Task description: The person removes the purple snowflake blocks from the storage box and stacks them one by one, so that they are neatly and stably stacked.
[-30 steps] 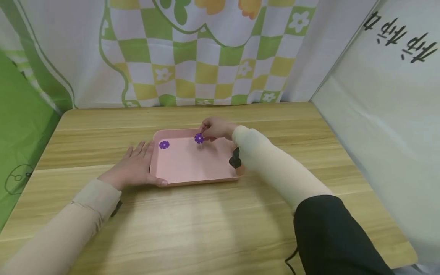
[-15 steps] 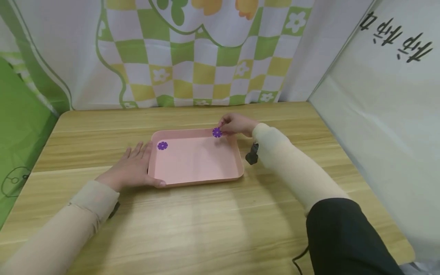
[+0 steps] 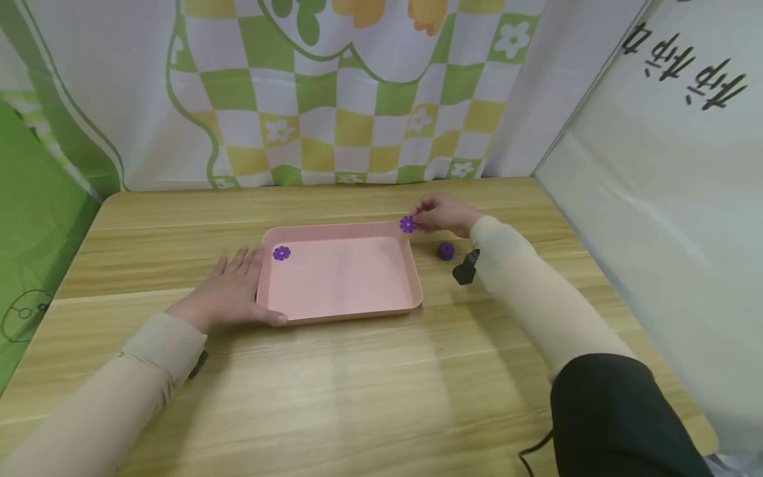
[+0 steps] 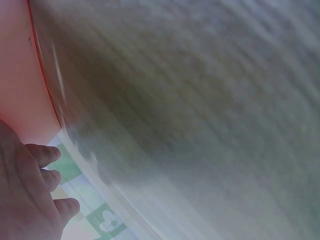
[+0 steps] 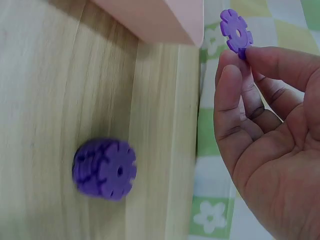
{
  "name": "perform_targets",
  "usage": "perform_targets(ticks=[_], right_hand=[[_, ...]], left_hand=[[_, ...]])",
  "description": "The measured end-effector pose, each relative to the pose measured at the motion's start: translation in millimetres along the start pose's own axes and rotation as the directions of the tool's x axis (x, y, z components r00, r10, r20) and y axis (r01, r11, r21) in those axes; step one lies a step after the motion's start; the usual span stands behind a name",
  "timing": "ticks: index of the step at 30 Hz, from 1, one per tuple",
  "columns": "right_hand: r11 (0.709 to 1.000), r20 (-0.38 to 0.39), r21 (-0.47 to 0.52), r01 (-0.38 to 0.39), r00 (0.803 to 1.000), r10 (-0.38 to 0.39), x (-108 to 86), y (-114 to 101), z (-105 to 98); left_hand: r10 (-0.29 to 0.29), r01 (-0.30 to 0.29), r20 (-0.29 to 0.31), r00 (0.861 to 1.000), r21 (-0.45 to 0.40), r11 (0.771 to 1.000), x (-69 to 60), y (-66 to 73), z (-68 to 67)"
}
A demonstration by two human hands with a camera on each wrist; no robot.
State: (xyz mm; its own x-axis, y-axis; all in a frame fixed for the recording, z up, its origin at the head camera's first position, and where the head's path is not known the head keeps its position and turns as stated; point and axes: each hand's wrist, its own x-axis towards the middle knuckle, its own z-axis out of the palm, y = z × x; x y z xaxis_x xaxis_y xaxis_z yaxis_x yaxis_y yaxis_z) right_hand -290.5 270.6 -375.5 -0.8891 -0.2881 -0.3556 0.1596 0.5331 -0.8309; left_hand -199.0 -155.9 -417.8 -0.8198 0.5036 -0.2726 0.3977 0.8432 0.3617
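Note:
Near the far right corner of a shallow pink tray (image 3: 340,278), my right hand (image 3: 444,213) pinches a purple flower-shaped disc (image 3: 408,224) by its rim. The right wrist view shows that notched disc (image 5: 237,31) between thumb and fingertips, raised above the table. A stack of the same purple discs (image 5: 105,170) stands on the table below this hand, right of the tray. One more purple disc (image 3: 281,253) lies flat inside the tray's far left corner. My left hand (image 3: 229,298) rests with spread fingers against the tray's left side, its thumb at the near edge.
The tray stands on a wood-grain table (image 3: 334,391). Behind the table hangs a checkered curtain (image 3: 352,119). A white panel (image 3: 667,218) with black writing borders the right side, and green cloth (image 3: 42,218) the left. A black cable (image 3: 533,450) lies near the right sleeve.
My right hand has carried the pinched disc rightward from over the tray's middle to its far right corner. The stack on the table has come into sight. My left hand has stayed on the tray.

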Motion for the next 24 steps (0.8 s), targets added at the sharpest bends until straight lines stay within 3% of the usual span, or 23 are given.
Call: perform_targets(ticks=[12,24], right_hand=[[0.998,-0.041,-0.01,-0.055,0.998,0.054,-17.6,26.1,-19.4],[0.994,-0.047,-0.087,-0.063,0.997,0.059,-28.4,45.0,-30.8]], left_hand=[[0.0,0.0,-0.003,1.0,0.01,1.0,0.5,-0.4,0.9],[-0.001,0.001,0.006,1.0,0.006,1.0,-0.3,0.8,-0.6]])
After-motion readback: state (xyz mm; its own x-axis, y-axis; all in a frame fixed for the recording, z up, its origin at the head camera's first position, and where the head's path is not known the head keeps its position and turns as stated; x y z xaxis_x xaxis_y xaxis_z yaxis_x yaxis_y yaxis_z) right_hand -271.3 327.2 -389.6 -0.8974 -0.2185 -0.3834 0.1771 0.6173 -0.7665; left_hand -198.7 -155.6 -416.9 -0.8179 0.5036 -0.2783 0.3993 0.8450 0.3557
